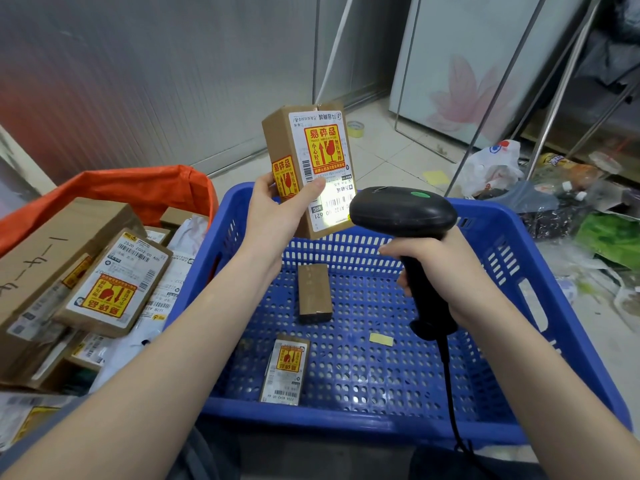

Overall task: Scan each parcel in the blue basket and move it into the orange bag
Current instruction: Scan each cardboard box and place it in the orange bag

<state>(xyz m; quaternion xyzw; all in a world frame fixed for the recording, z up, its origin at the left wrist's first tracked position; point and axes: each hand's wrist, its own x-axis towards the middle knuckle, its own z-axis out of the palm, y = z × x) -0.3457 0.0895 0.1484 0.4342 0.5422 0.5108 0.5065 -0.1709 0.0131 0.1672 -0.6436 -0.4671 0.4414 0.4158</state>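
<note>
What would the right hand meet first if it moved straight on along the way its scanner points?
Probably the brown cardboard parcel held by the left hand; depth is unclear.

My scanner (401, 213) hides the lower corner of the box's (304, 168) label, and the orange bag (145, 188) runs off the left edge.

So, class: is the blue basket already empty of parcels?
No: two small parcels, one plain brown and one labelled, still lie on the floor of the blue basket.
</note>
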